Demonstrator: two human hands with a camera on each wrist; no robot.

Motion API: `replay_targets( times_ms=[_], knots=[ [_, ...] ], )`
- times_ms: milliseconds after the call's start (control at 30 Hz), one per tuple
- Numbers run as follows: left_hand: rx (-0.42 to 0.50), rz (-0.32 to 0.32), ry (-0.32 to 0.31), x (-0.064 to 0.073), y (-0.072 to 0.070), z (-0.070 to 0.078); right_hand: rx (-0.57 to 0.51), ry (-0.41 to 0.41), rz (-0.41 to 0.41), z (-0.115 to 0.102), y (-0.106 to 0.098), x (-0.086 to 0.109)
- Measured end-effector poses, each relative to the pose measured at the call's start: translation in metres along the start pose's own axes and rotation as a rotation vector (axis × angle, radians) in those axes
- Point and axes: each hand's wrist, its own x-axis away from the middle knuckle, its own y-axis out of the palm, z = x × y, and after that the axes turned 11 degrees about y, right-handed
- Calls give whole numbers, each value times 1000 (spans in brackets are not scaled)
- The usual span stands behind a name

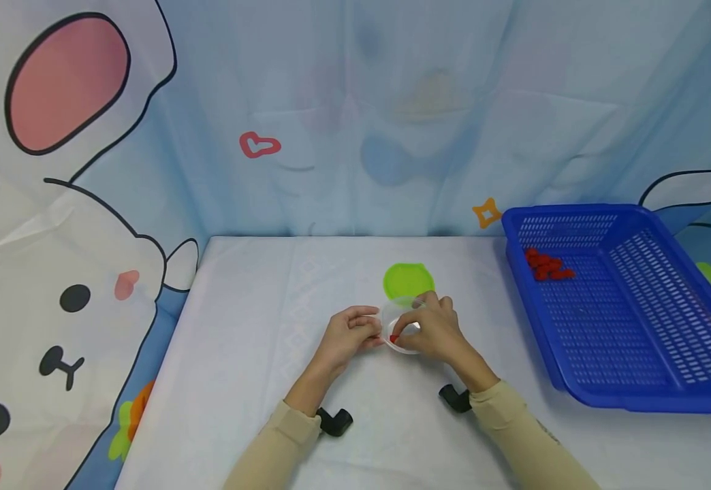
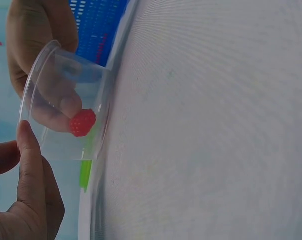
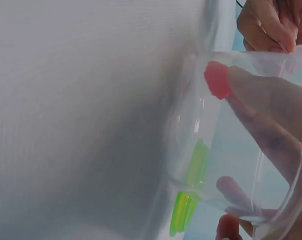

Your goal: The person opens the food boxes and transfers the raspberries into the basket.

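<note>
A clear plastic cup stands on the white table between the hands. My left hand holds it at the left side of its rim with the fingertips. My right hand reaches over the rim, with thumb and index finger inside the cup. Between those fingertips it pinches a red toy raspberry, low in the cup near the bottom. In the right wrist view the raspberry shows through the clear wall, and another right-hand finger is outside the cup. Just behind the cup lies a bright green lid.
At the right stands a large blue plastic basket, with several small red pieces in its far left corner. Black wrist devices show beside both sleeves. A printed cloth hangs behind the white table.
</note>
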Motion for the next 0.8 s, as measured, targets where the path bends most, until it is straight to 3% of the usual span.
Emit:
replay_targets(
  times_ms=[333,533,800],
  knots=[
    [-10,11,-1,-1,0,1,-168,13,21,9,-27,3],
    [-18,16,5,-1,-3,1,-279,-62,95,12,-66,11],
    [-19,13,9,0,-6,-1,-270,-2,129,30,-130,24]
  ],
)
